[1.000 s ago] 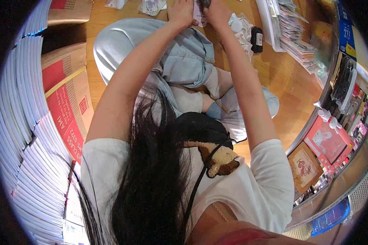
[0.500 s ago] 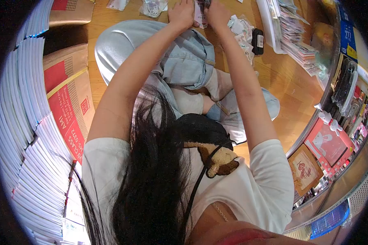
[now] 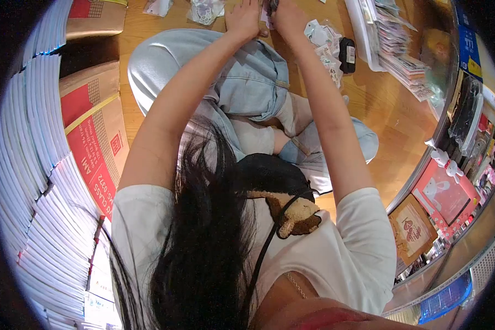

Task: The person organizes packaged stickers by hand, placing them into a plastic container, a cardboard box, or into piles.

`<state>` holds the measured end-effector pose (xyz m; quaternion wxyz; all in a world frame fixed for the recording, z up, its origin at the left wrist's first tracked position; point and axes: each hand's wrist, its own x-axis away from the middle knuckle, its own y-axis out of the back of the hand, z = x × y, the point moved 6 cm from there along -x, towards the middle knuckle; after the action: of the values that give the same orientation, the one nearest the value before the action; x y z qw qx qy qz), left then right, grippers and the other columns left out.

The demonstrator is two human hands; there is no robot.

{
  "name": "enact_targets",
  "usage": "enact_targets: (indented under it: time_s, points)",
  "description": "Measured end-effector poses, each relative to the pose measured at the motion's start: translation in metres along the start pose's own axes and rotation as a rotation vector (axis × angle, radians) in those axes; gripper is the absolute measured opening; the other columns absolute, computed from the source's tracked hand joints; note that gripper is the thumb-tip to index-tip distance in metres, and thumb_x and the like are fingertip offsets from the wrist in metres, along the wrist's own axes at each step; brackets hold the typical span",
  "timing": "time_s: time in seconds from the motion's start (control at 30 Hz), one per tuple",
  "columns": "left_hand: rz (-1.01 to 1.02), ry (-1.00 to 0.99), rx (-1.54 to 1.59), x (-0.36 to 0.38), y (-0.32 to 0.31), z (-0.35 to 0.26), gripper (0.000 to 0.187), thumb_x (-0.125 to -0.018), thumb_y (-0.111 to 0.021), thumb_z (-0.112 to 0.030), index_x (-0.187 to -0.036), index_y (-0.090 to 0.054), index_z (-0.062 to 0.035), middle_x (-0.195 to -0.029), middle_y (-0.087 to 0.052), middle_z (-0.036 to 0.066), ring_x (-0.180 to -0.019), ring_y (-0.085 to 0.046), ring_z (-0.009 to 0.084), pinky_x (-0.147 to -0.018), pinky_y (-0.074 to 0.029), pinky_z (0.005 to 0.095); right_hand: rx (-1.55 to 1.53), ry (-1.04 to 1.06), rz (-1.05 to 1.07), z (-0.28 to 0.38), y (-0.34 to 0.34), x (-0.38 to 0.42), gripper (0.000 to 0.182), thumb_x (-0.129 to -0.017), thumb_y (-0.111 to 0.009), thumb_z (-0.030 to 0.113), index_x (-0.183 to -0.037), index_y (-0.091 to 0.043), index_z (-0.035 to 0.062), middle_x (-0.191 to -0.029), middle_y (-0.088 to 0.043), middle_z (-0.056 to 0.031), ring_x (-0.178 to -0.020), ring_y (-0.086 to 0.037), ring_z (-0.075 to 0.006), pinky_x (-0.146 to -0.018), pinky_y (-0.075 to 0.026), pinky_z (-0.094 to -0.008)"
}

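Okay, past crossed denim legs (image 3: pixel 173 60), then loose packets (image 3: pixel 325 36) and black case (image 3: pixel 347 55) off to the right, see right hand (image 3: pixel 289 19) nudged inward versus half a second ago — leaving only a sliver of pale pink card (image 3: pixel 266 20) showing beside left hand (image 3: pixel 243 21). Read as tighter two-handed work over the card, near top of view. Can't tell closure of either hand — nor confirm any hold on card or small dark item (image 3: pixel 273 5) at right fingertips.

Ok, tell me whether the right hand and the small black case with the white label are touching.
Apart. The head view shows plastic packets lying between the right hand and the black case.
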<state>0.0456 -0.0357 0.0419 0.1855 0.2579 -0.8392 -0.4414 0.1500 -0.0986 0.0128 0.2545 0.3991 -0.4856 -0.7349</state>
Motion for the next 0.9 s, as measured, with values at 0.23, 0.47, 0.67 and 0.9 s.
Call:
enact_targets:
  time_s: [0.23, 0.47, 0.67, 0.9]
  points:
    - [0.046, 0.015, 0.089, -0.005, -0.012, 0.008, 0.071, -0.061, -0.071, -0.022, -0.126, -0.041, -0.0121, -0.121, -0.045, 0.021, -0.114, -0.041, 0.0373, -0.098, -0.029, 0.0457, -0.045, -0.212, 0.428, 0.014, 0.034, 0.033, 0.041, -0.071, -0.063, 0.019, -0.108, -0.045, 0.0159, -0.086, -0.064, -0.0128, -0.080, -0.062, -0.0342, -0.061, -0.048, -0.0466]
    - [0.050, 0.063, -0.041, -0.005, -0.010, 0.004, 0.064, -0.067, -0.065, -0.024, -0.125, -0.042, -0.0130, -0.118, -0.045, 0.019, -0.113, -0.041, 0.0376, -0.100, -0.026, 0.0473, -0.086, 0.123, 0.521, 0.008, 0.034, 0.043, 0.042, -0.073, -0.061, 0.023, -0.113, -0.047, 0.0224, -0.083, -0.063, -0.0133, -0.077, -0.062, -0.0334, -0.060, -0.048, -0.0454]
    - [-0.013, 0.032, 0.006, -0.008, -0.022, 0.009, 0.067, -0.066, -0.066, -0.028, -0.124, -0.041, -0.0090, -0.120, -0.045, 0.019, -0.115, -0.040, 0.0353, -0.100, -0.024, 0.0492, -0.031, 0.047, 0.380, -0.001, 0.027, -0.003, 0.029, -0.079, -0.051, 0.023, -0.105, -0.054, 0.0120, -0.082, -0.061, -0.0187, -0.073, -0.060, -0.0366, -0.062, -0.046, -0.0465]
    - [-0.054, 0.018, -0.017, -0.011, -0.027, 0.016, 0.071, -0.063, -0.068, -0.026, -0.124, -0.038, -0.0060, -0.123, -0.043, 0.018, -0.118, -0.037, 0.0343, -0.101, -0.023, 0.0494, -0.099, -0.022, 0.466, 0.018, 0.033, 0.035, 0.039, -0.076, -0.054, 0.018, -0.114, -0.049, 0.0236, -0.088, -0.063, -0.0117, -0.081, -0.062, -0.0319, -0.063, -0.047, -0.0459]
